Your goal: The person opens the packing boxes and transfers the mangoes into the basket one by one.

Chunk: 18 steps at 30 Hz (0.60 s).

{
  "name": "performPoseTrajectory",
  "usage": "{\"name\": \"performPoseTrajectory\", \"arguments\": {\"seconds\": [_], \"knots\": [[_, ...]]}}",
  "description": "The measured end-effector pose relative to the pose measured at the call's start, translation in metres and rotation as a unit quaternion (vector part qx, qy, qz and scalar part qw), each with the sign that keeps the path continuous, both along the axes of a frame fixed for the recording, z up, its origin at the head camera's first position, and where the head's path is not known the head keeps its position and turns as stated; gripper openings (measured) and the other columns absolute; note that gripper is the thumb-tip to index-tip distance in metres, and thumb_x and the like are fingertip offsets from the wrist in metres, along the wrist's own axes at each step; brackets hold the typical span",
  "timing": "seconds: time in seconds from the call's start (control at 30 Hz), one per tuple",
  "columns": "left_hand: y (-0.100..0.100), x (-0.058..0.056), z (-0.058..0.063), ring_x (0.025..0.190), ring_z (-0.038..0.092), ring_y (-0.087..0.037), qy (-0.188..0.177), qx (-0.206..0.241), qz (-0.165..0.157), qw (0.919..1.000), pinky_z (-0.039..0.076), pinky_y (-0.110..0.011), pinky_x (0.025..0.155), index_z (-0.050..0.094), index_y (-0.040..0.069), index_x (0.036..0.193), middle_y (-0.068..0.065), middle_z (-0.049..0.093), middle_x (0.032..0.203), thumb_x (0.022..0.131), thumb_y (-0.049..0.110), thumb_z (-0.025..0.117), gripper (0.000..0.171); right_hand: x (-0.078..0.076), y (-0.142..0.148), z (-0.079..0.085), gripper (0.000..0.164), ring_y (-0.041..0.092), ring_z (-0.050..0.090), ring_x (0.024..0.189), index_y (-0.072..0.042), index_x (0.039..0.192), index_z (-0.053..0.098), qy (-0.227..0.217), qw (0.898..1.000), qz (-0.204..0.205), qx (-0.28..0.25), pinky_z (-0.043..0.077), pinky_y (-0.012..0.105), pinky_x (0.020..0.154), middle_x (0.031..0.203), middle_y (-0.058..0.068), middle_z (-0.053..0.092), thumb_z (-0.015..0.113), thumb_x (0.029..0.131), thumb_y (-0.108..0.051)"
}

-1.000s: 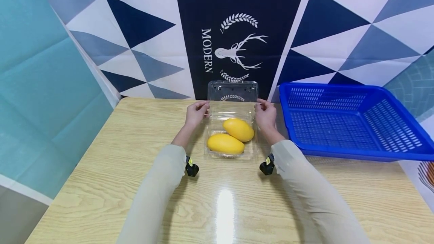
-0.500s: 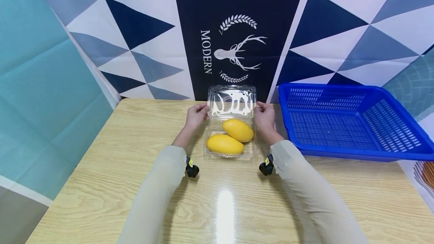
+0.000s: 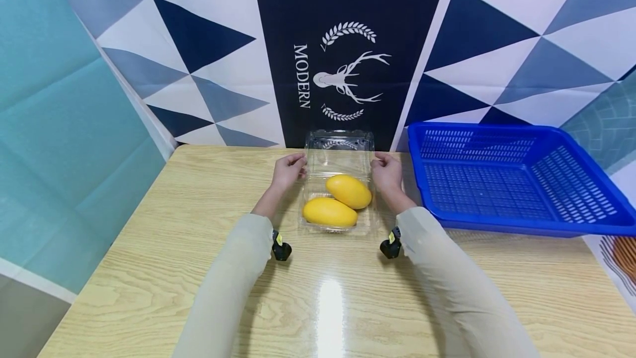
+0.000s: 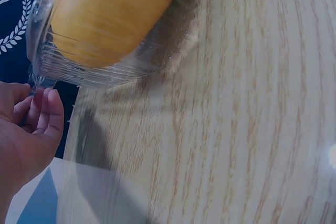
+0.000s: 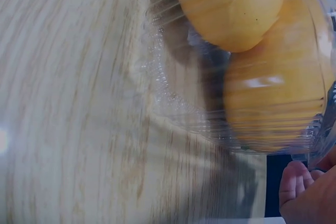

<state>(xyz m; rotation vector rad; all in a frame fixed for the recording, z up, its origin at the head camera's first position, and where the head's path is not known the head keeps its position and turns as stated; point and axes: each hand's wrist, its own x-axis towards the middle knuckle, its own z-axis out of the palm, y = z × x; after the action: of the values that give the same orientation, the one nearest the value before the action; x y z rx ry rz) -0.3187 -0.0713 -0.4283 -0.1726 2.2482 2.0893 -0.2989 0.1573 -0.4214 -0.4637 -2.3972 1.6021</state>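
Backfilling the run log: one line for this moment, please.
left hand: pinches clear container, left side | right hand: pinches it, right side | lid: open | two yellow fruits: inside | blue basket: right of container

Mangoes: were yellow (with dark specks)
Plastic basket: was blue
Tabletop: showed tan grain
Backdrop: bore navy-and-white triangles

The worktop has a pale, wavy wood grain, and its glossy surface mirrors a bright streak of light towards the front. Near its far edge sits an open, clear plastic container, with a blue slotted basket to the right.
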Motion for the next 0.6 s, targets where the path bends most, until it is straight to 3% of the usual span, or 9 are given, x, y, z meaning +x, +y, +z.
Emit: {"name": "performPoseTrajectory", "arguments": {"seconds": [0.43, 0.6], "knots": [[0.0003, 0.0014, -0.0032, 0.060, 0.056, -0.005, -0.010, 0.003, -0.002, 0.9999, 0.049, -0.014, 0.056, 0.055, -0.004, 0.127, -0.024, 0.061, 0.115, 0.096, 0.011, 0.051, 0.034, 0.0032, 0.0036, -0.0027, 0.038, 0.018, 0.050, 0.083, 0.001, 0.125, 0.057, -0.021, 1.000, 0.010, -0.002, 0.038, 0.018, 0.066, 0.102, 0.017, 0.059, 0.045, 0.090, -0.009], [-0.0001, 0.0028, -0.0054, 0.062, 0.057, -0.007, -0.016, 0.001, -0.004, 0.9999, 0.048, -0.014, 0.056, 0.055, -0.004, 0.126, -0.026, 0.060, 0.116, 0.096, 0.011, 0.051, 0.034, 0.0052, 0.0052, -0.0038, 0.037, 0.022, 0.054, 0.095, 0.002, 0.126, 0.056, -0.033, 0.999, 0.019, -0.003, 0.043, 0.023, 0.076, 0.113, 0.021, 0.060, 0.045, 0.092, -0.010]]}}
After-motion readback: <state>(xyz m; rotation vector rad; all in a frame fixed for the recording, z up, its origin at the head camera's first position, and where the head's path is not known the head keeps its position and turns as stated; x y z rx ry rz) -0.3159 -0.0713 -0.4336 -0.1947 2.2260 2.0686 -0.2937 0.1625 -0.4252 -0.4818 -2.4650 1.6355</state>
